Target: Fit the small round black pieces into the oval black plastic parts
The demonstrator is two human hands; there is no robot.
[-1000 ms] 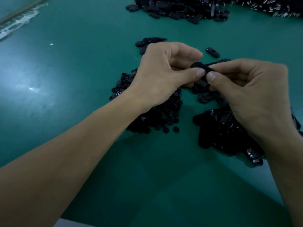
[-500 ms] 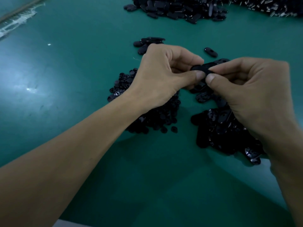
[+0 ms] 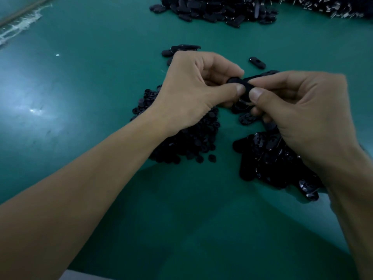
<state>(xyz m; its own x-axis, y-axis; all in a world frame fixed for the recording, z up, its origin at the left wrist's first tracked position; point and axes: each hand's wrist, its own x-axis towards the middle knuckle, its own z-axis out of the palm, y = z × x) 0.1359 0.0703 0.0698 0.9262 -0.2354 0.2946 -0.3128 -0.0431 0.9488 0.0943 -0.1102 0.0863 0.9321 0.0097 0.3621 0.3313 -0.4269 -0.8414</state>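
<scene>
A: Head view, nearest first. What lies close?
B: Two bare forearms reach in from the near edge over a green tabletop [image 3: 80, 118]. Past them, left of centre, a pile of small round pieces [image 3: 187, 142] lies partly under the left wrist. Two stray round pieces [image 3: 212, 158] sit at its near right edge.
A: And on the right?
B: A pile of oval parts [image 3: 266, 158], partly hidden by the right wrist. The two piles lie apart, with bare green between them.
A: The hands?
B: They meet at centre, just beyond the piles. The left grip [image 3: 191, 93] is closed on one oval part [image 3: 247, 83], thumb on its near side and index finger curled over the far side. The right grip [image 3: 302, 110] pinches the same part from the right, its thumb tip just beside the left thumb tip.
A: Is a round piece seated in it?
B: I cannot tell. The thumbs cover the middle, and only a rounded black end shows at the left.
A: Farther out?
B: A lone oval [image 3: 256, 62] lies just beyond the hands, and a few more ovals [image 3: 181, 49] lie beyond the left knuckles. At the far edge sits a big dark heap [image 3: 218, 9], with a glinting heap [image 3: 327, 7] at far right. White scraps [image 3: 20, 25] streak the far left corner.
</scene>
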